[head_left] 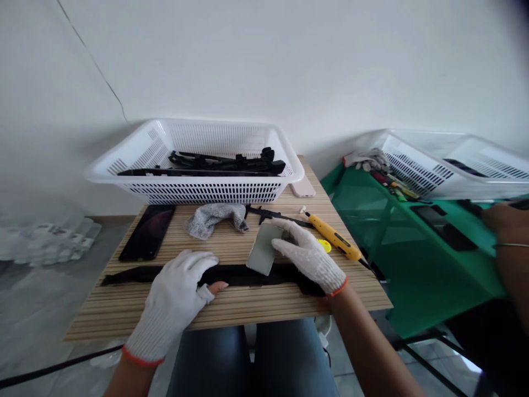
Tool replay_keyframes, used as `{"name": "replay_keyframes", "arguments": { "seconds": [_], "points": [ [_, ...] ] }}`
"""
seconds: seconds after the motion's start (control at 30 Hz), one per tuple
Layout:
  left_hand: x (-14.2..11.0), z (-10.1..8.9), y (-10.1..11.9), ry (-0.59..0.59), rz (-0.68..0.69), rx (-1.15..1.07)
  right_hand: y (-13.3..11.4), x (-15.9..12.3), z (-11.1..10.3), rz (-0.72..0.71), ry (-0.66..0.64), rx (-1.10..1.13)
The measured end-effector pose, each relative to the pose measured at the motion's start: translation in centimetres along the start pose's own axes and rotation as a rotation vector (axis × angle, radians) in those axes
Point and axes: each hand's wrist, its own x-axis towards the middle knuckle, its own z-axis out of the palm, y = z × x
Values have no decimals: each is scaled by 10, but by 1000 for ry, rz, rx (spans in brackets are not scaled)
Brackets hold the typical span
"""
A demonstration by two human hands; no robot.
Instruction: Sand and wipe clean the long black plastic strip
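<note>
A long black plastic strip lies across the wooden table in front of me. My left hand, in a white knitted glove with a bare thumb tip, grips its left part, thumb on the near side and fingers on the far side. My right hand, gloved as well, is closed on a flat grey rectangular piece. The lower edge of that piece overlaps the strip; whether it presses on it I cannot tell. Beyond my hands lie a crumpled grey cloth and a black caliper.
Behind stands a white basket holding several black plastic parts. A dark phone lies left, a yellow corded tool right, a pink phone by the basket. At right, another person's hand is over a green table.
</note>
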Motion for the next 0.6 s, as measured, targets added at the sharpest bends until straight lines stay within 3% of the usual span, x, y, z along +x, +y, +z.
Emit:
{"name": "replay_keyframes", "arguments": {
  "seconds": [0.17, 0.27, 0.4, 0.53, 0.6],
  "points": [
    [1, -5, 2, -97, -133, -73, -4, -2, 2, -4, -109, 73],
    [0, -5, 2, -120, -181, -93, -7, -2, 3, -10, 39, 80],
    [1, -5, 2, -151, -206, -86, -10, -3, 5, 28, -50, 86],
    [2, -7, 3, -179, -225, -96, -14, -8, 10, 28, 44, 72],
    [2, -7, 2, -196, -221, -105, -18, -10, 11, 25, -28, 72]
  ]
}}
